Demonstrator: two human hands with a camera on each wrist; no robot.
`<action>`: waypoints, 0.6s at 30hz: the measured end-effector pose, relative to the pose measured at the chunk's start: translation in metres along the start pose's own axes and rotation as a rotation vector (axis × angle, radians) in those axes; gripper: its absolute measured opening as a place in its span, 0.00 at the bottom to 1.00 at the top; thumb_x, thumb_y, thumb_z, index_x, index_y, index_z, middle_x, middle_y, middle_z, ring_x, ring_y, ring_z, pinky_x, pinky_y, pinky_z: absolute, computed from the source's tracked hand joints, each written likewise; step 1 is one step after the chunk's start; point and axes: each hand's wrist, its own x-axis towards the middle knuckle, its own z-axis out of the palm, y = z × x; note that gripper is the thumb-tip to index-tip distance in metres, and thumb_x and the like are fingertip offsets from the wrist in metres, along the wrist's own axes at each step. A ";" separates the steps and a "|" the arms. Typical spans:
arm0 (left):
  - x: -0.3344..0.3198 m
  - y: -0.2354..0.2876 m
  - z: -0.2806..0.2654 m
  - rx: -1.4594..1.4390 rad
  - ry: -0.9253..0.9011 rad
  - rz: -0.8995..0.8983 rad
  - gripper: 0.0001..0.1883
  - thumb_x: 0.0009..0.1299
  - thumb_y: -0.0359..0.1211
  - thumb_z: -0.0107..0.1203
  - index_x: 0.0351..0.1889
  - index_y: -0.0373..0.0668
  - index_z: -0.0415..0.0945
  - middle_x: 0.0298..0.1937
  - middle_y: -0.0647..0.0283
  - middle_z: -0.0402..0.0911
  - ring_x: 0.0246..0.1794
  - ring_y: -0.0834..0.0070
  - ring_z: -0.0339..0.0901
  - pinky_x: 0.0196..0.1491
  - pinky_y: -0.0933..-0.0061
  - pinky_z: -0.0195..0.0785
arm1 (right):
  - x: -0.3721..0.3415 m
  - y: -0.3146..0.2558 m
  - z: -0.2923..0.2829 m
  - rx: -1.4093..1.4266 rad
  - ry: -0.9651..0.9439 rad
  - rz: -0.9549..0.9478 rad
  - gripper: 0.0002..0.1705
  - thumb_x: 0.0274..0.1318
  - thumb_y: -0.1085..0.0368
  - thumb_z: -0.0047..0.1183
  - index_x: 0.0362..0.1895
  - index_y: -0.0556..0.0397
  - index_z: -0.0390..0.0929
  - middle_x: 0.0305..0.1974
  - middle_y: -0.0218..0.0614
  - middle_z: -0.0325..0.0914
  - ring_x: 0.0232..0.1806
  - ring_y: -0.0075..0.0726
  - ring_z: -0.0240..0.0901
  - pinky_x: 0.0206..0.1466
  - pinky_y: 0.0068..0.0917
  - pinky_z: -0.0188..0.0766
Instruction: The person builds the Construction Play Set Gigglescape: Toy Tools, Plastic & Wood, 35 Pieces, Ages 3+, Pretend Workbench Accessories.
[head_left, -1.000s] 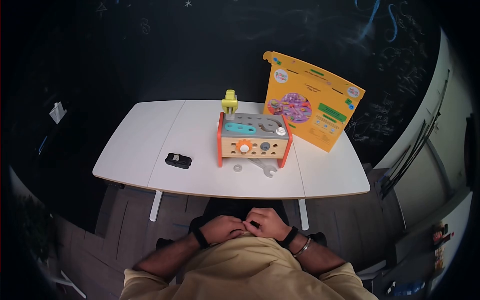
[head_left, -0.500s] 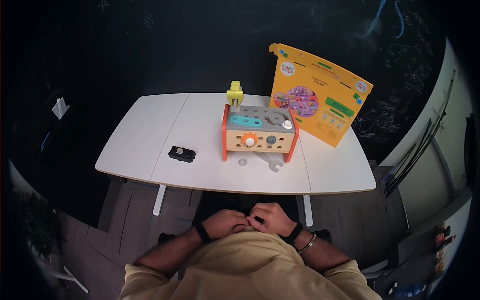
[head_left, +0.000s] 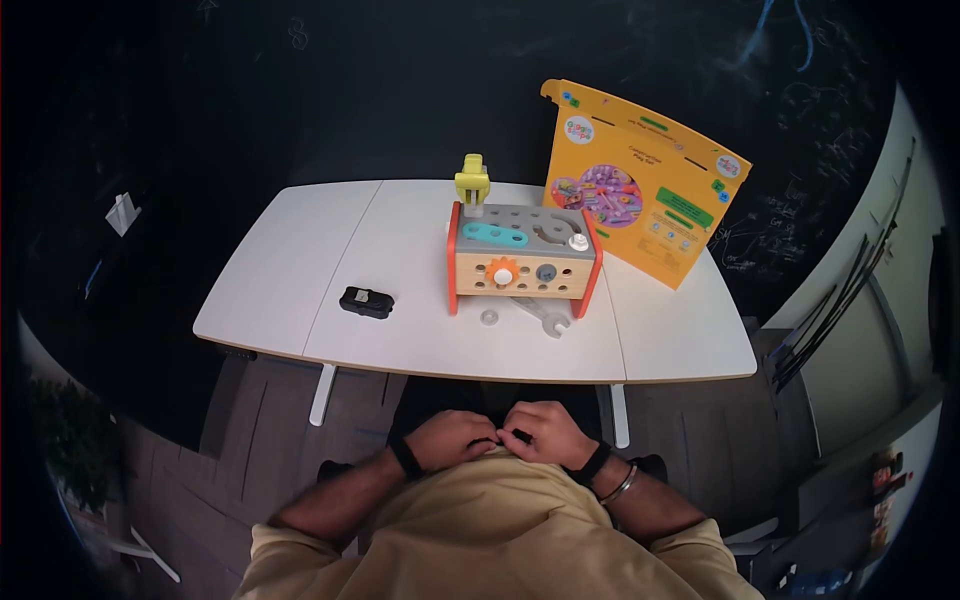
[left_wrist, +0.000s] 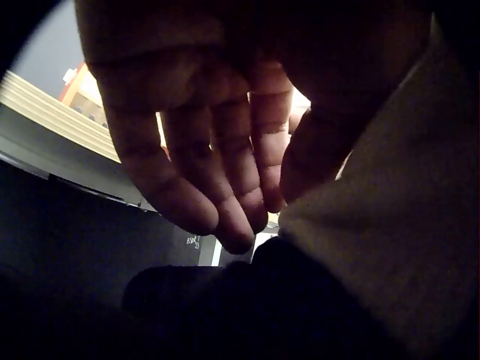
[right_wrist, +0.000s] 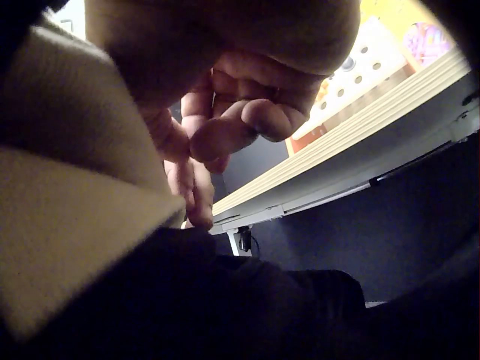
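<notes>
Both hands are at the person's lap, by the hem of the tan shirt (head_left: 460, 520). The left hand (head_left: 452, 440) has its fingers loosely bent and nothing in them; in the left wrist view the hand (left_wrist: 202, 135) hangs relaxed. Facing it, the right hand (head_left: 548, 435) is loosely curled, its fingertips close to or touching the left ones. In the right wrist view this hand (right_wrist: 247, 97) shows no object. Beyond them stands a toy workbench (head_left: 525, 275) with red-orange sides, a yellow-green clamp (head_left: 473, 182), a teal strip (head_left: 495, 235) and an orange gear (head_left: 502, 272).
On the white table (head_left: 270, 270) lie a black device (head_left: 367, 302) at left, a small grey ring (head_left: 489, 317) and a grey wrench (head_left: 545, 318) by the workbench. A yellow box (head_left: 645, 180) leans behind, against the dark chalkboard (head_left: 350, 90).
The head view has tilted and shifted, so the table and its things appear higher and slightly further right. Both hands remain at the lap, with only slight finger movement.
</notes>
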 end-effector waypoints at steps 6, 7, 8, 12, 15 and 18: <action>0.002 0.003 -0.018 0.020 0.039 0.008 0.10 0.74 0.33 0.70 0.51 0.42 0.88 0.48 0.57 0.91 0.50 0.54 0.89 0.54 0.56 0.83 | -0.002 -0.004 0.004 -0.031 -0.016 0.003 0.10 0.64 0.62 0.69 0.32 0.50 0.83 0.33 0.35 0.81 0.29 0.48 0.82 0.34 0.41 0.81; 0.003 0.002 -0.028 0.008 0.162 0.002 0.10 0.73 0.31 0.70 0.51 0.42 0.89 0.48 0.57 0.92 0.49 0.55 0.90 0.54 0.57 0.83 | -0.003 -0.005 0.006 -0.048 -0.020 -0.016 0.10 0.64 0.61 0.69 0.32 0.49 0.83 0.33 0.35 0.81 0.29 0.48 0.82 0.34 0.42 0.81; 0.005 0.003 -0.042 -0.003 0.284 -0.006 0.11 0.72 0.30 0.71 0.51 0.41 0.89 0.48 0.57 0.92 0.49 0.56 0.90 0.54 0.58 0.84 | -0.003 -0.005 0.008 -0.042 0.001 -0.011 0.10 0.64 0.61 0.69 0.32 0.49 0.83 0.33 0.35 0.81 0.29 0.48 0.82 0.34 0.42 0.81; 0.013 -0.016 -0.111 -0.012 0.525 -0.139 0.08 0.74 0.28 0.68 0.50 0.39 0.89 0.46 0.56 0.92 0.44 0.61 0.91 0.49 0.62 0.84 | -0.006 -0.007 0.016 -0.071 -0.027 -0.054 0.12 0.66 0.60 0.69 0.32 0.49 0.82 0.32 0.36 0.79 0.29 0.48 0.82 0.34 0.44 0.81; 0.016 -0.043 -0.161 0.263 0.562 -0.309 0.15 0.72 0.28 0.70 0.56 0.40 0.87 0.54 0.52 0.91 0.50 0.54 0.89 0.55 0.59 0.83 | -0.005 -0.005 0.015 -0.060 -0.031 -0.048 0.12 0.66 0.59 0.69 0.32 0.49 0.82 0.31 0.36 0.78 0.28 0.50 0.81 0.33 0.45 0.81; 0.012 -0.092 -0.178 0.419 0.535 -0.370 0.21 0.69 0.25 0.69 0.60 0.43 0.86 0.59 0.51 0.90 0.56 0.49 0.87 0.62 0.54 0.82 | -0.005 -0.005 0.013 -0.062 -0.033 -0.032 0.12 0.67 0.59 0.68 0.32 0.49 0.82 0.31 0.37 0.78 0.28 0.51 0.81 0.33 0.46 0.81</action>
